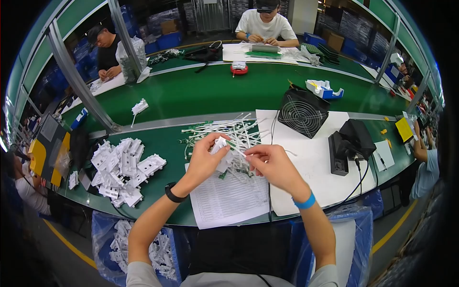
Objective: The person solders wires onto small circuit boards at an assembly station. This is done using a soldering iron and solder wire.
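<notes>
Near the middle of the bench, my left hand [208, 159] is closed around a white plastic housing [223, 164], partly hidden by the fingers. My right hand [273, 164] pinches a thin white cable [237, 149] whose green end reaches the housing. Whether that end sits inside the housing I cannot tell. Just behind and beneath both hands spreads a loose pile of white cables with green ends [224, 128]. A printed sheet [229, 201] lies under my hands. To the left is a heap of similar white plastic housings [119, 167].
A black fan [303, 114] and black power adapters [351, 143] with cords stand on white board at right. Beyond the metal rail runs a green belt [191, 95] carrying a housing with cable [139, 108]. A lined blue bin [103, 239] holds housings below. Co-workers sit across.
</notes>
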Motion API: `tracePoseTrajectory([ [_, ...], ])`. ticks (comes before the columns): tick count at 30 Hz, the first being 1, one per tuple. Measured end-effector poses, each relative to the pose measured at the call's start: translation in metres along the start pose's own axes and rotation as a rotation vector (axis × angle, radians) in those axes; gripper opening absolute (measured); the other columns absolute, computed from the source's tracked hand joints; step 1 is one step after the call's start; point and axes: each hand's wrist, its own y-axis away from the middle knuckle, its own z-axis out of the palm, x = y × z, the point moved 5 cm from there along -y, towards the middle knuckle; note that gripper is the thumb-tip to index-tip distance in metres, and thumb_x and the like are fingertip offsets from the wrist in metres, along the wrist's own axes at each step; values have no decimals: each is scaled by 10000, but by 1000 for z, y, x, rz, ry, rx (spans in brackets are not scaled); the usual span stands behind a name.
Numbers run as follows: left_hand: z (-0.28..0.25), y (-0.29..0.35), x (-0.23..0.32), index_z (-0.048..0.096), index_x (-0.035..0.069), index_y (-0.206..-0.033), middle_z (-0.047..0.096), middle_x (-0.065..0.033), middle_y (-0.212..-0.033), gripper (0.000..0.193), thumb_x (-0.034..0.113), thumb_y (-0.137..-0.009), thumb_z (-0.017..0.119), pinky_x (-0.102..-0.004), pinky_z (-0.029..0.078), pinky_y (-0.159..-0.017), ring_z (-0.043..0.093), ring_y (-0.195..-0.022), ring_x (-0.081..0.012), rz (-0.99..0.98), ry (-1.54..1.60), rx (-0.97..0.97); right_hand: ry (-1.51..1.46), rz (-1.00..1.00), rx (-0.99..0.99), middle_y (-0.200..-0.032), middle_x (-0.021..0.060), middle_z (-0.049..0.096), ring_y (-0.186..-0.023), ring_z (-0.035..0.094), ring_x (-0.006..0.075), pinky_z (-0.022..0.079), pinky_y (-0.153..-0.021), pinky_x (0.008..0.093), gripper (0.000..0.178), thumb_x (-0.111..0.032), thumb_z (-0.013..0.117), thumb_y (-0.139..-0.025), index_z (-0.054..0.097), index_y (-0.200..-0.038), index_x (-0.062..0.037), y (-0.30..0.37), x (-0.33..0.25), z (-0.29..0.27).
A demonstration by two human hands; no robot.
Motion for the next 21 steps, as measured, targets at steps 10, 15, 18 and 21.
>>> tracePoseTrajectory([
  [10, 117, -28, 0, 629, 15, -1259, 666, -6, -902, 316, 74, -952, 676, -190, 436, -645, 565, -758, -33, -167, 345, -86, 862, -364, 507, -877, 97, 624, -731, 667, 285, 539, -575, 385, 228, -92, 657, -880, 665, -1103, -46, 49, 14, -5],
  [15, 154, -37, -15, 557, 19, -1376, 715, -71, -987, 444, 73, -954, 684, -231, 510, -707, 644, -826, -89, -53, 319, -204, 74, -233, 755, -748, 4, 566, -660, 560, 78, 432, -552, 238, 79, -58, 623, -973, 660, -920, -14, 89, 50, -77],
  [18, 179, -19, 15, 525, 37, -1282, 706, -120, -927, 391, 58, -931, 694, -260, 511, -687, 664, -807, -132, -66, 94, -371, -520, -98, 1018, -646, -9, 472, -537, 435, 61, 332, -462, 233, 365, -167, 638, -998, 461, -687, -97, 122, 112, -145],
  [21, 201, -10, 6, 528, 35, -1179, 687, -155, -882, 365, 141, -897, 735, -329, 514, -710, 673, -796, -197, -118, -73, -564, -509, -137, 1267, -696, -9, 477, -538, 425, 63, 324, -445, 230, 222, -193, 666, -977, 484, -887, -103, 124, 136, -192],
])
